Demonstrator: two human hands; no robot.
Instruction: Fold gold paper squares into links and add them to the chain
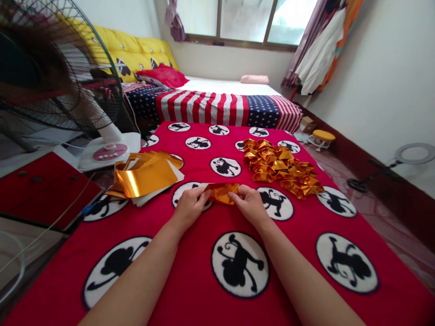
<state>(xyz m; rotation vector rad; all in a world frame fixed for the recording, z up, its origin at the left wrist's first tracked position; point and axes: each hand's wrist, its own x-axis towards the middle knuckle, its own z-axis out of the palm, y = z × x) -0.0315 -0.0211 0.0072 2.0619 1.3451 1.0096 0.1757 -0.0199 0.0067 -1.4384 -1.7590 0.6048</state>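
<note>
A partly folded piece of gold foil paper (pixel 222 193) is held between both hands, just above the red cloth (pixel 200 280) with monkey prints. My left hand (pixel 190 206) pinches its left end between thumb and fingers. At its right end, my right hand (pixel 249 203) has thumb and fingers closed on the same piece. To the left lies a loose, fanned stack of flat gold sheets (pixel 146 176) with white edges. Several folded gold pieces (pixel 277 165) sit in a cluster to the right, beyond my right hand.
A large fan (pixel 110 151) stands at the left beside a red-topped box (pixel 50 190). Behind the cloth is a bed with a flag-patterned cover (pixel 210 108). A yellow stool (pixel 323 136) and a ring-light stand (pixel 387 170) are at the right.
</note>
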